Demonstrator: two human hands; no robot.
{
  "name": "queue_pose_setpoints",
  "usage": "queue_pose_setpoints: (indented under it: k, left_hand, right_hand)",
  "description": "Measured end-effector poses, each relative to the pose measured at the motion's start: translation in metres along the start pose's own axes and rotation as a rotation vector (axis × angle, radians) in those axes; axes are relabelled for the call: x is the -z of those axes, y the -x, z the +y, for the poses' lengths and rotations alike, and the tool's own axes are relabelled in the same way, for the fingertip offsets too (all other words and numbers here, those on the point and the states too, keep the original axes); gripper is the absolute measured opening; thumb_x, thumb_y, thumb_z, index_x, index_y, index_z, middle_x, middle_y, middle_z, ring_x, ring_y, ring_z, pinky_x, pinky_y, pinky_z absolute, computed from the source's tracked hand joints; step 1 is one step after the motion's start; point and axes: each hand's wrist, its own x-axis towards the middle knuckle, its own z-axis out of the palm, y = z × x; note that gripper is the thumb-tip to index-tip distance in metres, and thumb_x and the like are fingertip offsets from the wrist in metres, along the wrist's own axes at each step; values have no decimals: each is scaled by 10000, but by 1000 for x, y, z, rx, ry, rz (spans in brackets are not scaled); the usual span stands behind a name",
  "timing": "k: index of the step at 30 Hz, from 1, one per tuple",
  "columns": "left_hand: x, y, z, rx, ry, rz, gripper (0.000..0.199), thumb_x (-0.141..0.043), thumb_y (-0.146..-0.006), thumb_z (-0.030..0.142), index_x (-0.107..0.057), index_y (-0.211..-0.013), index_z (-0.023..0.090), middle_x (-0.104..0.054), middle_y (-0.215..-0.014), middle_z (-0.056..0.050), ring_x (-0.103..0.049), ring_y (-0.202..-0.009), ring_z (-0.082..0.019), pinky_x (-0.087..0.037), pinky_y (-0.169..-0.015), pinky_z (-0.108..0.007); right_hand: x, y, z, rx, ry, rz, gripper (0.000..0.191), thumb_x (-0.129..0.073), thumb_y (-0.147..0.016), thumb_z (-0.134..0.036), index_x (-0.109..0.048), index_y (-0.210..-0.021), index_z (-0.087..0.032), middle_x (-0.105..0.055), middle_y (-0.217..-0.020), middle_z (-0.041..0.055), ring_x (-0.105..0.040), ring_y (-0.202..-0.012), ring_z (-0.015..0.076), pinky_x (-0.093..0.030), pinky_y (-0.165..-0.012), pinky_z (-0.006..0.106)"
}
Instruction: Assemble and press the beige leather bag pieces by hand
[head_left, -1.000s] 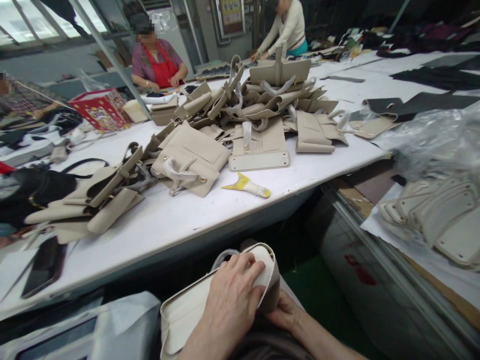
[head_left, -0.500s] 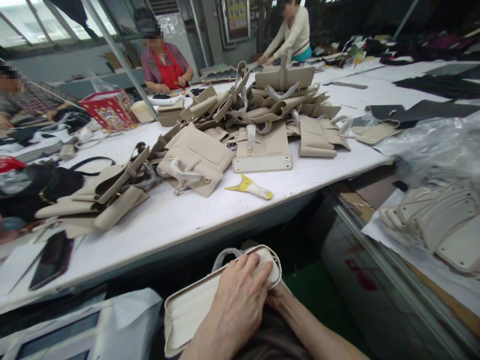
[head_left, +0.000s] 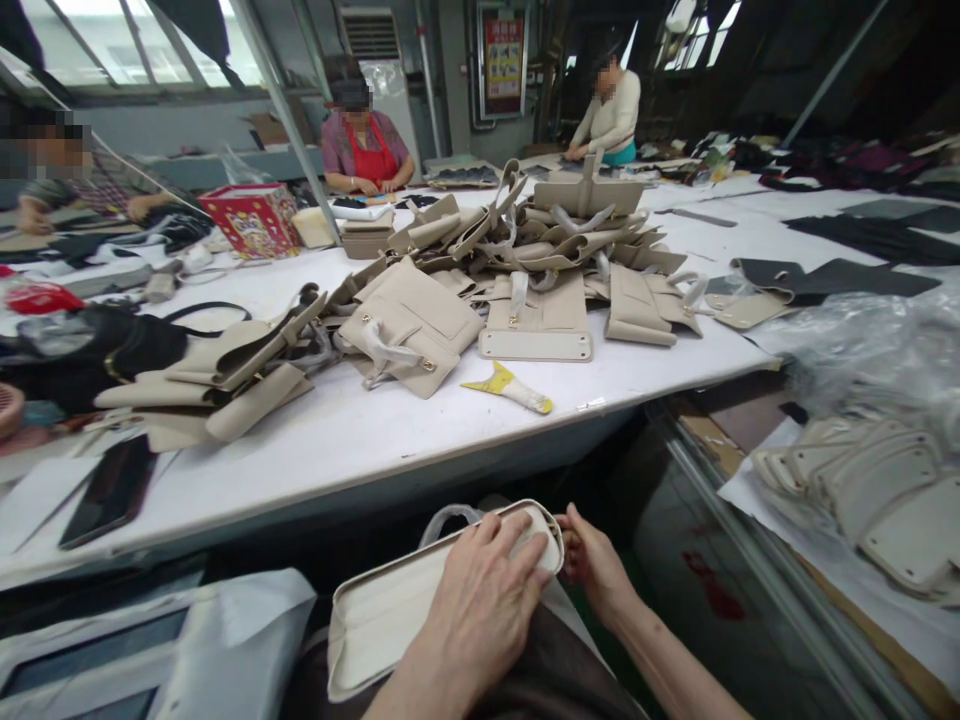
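A cream handbag [head_left: 390, 610] lies tilted across my lap, its pale base panel and raised rim facing up. A clear-wrapped handle [head_left: 448, 520] shows behind it. My left hand [head_left: 491, 585] holds the bag from above, its bent fingers pressed on the base panel near the right end. At that right end, my right hand [head_left: 589, 560] has its fingers closed against the outer edge of the rim. The thumb is raised, and the fingertips are partly hidden behind the bag.
Beige handbags [head_left: 412, 325] heap up on the white table [head_left: 360, 430]. A yellow-and-white tool [head_left: 510, 385] and a phone [head_left: 109, 490] lie near its edge. Cream panels [head_left: 911, 530] are stacked at right beside plastic wrap [head_left: 877, 340]. Several people work across the table.
My right hand has come out from beneath the bag to its right end. My left hand stays on the base panel. The view has tilted up slightly.
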Motion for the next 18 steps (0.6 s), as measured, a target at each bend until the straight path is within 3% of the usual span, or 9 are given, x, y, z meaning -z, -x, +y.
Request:
queue_pose_setpoints:
  k: [3, 6, 10, 14, 18]
  left_hand:
    - [1, -4, -1, 15, -9, 5, 278, -331, -1015, 278, -566, -1161, 251, -587, -1308, -13, -534, -1081, -231, -452, -878, -408]
    - [3, -7, -3, 57, 6, 1, 276, -336, -988, 200, -552, -1159, 219, -619, -1234, -33, -548, -985, -228, -468, -838, -400]
    - [4, -7, -7, 8, -7, -22, 257, -391, -949, 169, -547, -1142, 234, -610, -1223, -23, -550, -962, -235, -490, -814, -412]
    - [0, -7, -9, 1, -14, -41, 241, -426, -935, 188, -539, -1138, 252, -600, -1216, -29, -550, -976, -244, -493, -805, -418]
    - [1, -9, -8, -35, -45, -72, 251, -424, -924, 174, -540, -1141, 222, -593, -1220, -56, -550, -996, -257, -482, -824, -425]
  right_hand:
    - [-17, 27, -47, 162, 412, -110, 486, -604, -880, -592, -660, -1053, -141, -546, -555, -43, -442, -381, 65, -328, -347, 161]
    - [-33, 42, -70, 205, 769, -200, 387, -626, -887, -513, -674, -998, -145, -541, -557, -45, -434, -367, 54, -311, -349, 158]
    - [-37, 46, -67, 172, 929, -178, 391, -489, -944, -528, -607, -827, -175, -502, -518, -54, -463, -360, 86, -319, -351, 186]
    - [-38, 50, -62, 362, 1060, -98, 448, -419, -984, -484, -495, -658, -186, -496, -509, -38, -467, -450, 83, -322, -460, 204]
    - [-47, 56, -64, 465, 1135, -7, 447, -398, -989, -460, -450, -637, -190, -462, -529, -37, -418, -500, 85, -286, -514, 234]
